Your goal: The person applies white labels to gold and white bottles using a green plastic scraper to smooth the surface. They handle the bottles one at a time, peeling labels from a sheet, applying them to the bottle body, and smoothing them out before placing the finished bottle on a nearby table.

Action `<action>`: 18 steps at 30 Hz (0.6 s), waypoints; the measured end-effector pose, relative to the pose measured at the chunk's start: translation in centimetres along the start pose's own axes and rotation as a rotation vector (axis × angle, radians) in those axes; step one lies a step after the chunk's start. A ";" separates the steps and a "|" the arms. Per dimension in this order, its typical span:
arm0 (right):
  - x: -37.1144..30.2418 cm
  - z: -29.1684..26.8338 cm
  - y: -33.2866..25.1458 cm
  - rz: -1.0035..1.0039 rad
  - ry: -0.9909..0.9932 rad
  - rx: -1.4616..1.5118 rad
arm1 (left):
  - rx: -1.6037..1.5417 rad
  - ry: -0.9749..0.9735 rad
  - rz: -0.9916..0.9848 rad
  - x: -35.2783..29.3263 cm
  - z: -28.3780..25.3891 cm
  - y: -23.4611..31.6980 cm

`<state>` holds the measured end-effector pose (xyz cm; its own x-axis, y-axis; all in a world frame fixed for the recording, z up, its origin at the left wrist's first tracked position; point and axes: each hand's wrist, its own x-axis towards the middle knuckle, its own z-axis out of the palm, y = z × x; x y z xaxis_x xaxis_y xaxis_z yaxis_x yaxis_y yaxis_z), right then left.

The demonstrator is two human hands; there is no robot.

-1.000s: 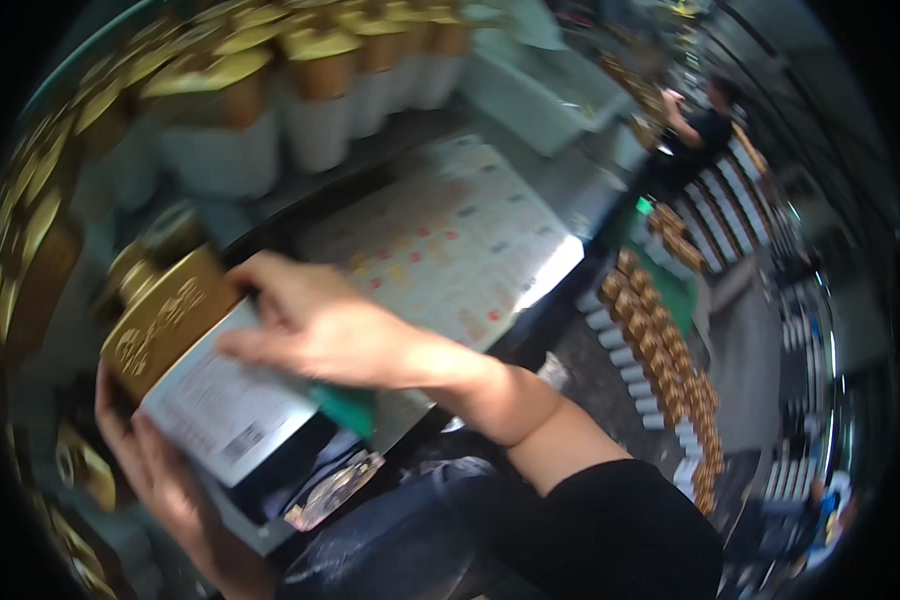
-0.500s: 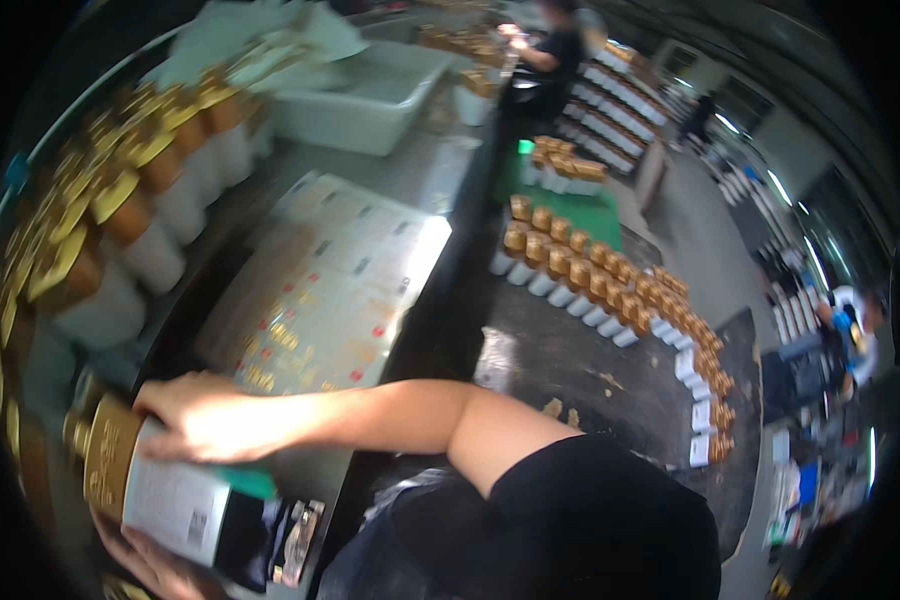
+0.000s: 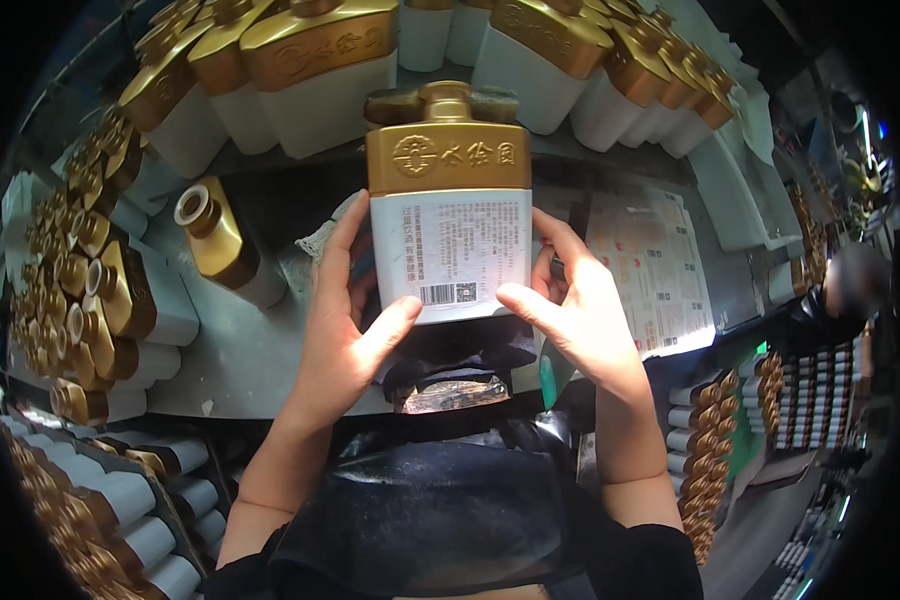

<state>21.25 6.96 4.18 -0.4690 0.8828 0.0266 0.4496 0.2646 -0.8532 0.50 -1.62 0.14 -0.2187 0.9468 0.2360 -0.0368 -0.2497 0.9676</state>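
Upright in front of me is a flat white bottle [image 3: 450,240] with a gold embossed shoulder and a short gold neck. Its printed face, with a barcode and a square code, is turned toward me. My left hand [image 3: 345,320] grips its left side, thumb on the lower front edge. On the right side my right hand [image 3: 580,310] holds it the same way, thumb at the lower right corner. The fingers behind the bottle are partly hidden. Beneath it lies a dark cloth [image 3: 460,355], and a green-handled tool [image 3: 547,383] rests by my right wrist.
A single bottle [image 3: 232,250] stands on the worktable [image 3: 230,360] to the left. Bottles crowd the back [image 3: 320,80] and far left [image 3: 110,290]. A printed sheet of stickers [image 3: 650,265] lies at right, near a white tub [image 3: 740,200]. Another person [image 3: 850,290] is at far right.
My view has swung from the right round to the bottle. It was tilted sideways at the lower left; now it is upright in both hands. My right hand has shifted to its right edge.
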 end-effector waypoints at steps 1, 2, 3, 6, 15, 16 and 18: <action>0.1 0.1 0.3 -0.008 0.004 0.008 | 0.001 0.003 0.005 -0.1 0.1 0.0; 0.1 0.2 0.5 -0.025 0.014 -0.012 | 0.024 0.022 0.012 -0.2 0.4 -0.1; 0.1 0.1 0.4 -0.029 0.008 -0.032 | 0.032 0.014 0.009 -0.1 0.4 -0.2; -0.1 -0.1 0.0 -0.019 0.003 -0.019 | 0.032 -0.001 0.005 0.1 0.4 -0.5; 0.6 -0.1 0.3 0.017 -0.023 0.044 | -0.017 0.036 -0.009 0.3 0.7 -0.7; 0.9 -0.4 0.3 0.086 -0.030 0.179 | -0.022 0.039 -0.003 0.3 0.5 -0.8; 2.0 -2.5 2.1 0.044 -0.088 0.579 | -0.042 0.037 0.011 0.4 0.1 -0.9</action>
<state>23.18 10.32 3.77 -0.5319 0.8460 -0.0370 -0.0074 -0.0484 -0.9988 0.54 -1.00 -0.65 -0.2549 0.9361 0.2426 -0.0748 -0.2692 0.9602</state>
